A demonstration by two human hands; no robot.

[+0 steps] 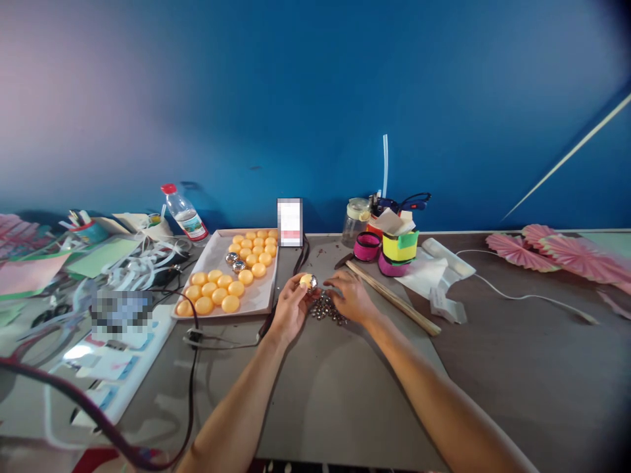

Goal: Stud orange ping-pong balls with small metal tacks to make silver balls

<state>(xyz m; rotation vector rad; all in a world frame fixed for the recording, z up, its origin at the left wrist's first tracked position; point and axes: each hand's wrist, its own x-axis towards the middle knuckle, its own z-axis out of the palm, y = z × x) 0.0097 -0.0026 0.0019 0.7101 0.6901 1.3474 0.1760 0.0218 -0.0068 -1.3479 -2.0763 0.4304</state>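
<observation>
Between the fingers of my left hand [290,307] is an orange ball [306,282], part of its surface covered with small shiny silver pieces. Just to the right, my right hand [351,299] has its fingers bent and its fingertips close to the ball. Whether those fingertips pinch one of the small pieces cannot be made out. Under and between both hands lies a loose pile of small shiny metal pieces [327,311] that look like thumbtacks. On the left, a white tray [263,289] carries several plain orange balls [231,303] and two silver-covered balls [239,266].
A phone [290,223] leans upright at the wall. A hammer [394,299] lies right of my hands, near rolls of pink and yellow tape [367,246] and a jar [355,220]. Left are a bottle [185,213], cables [192,374] and a power strip [142,368].
</observation>
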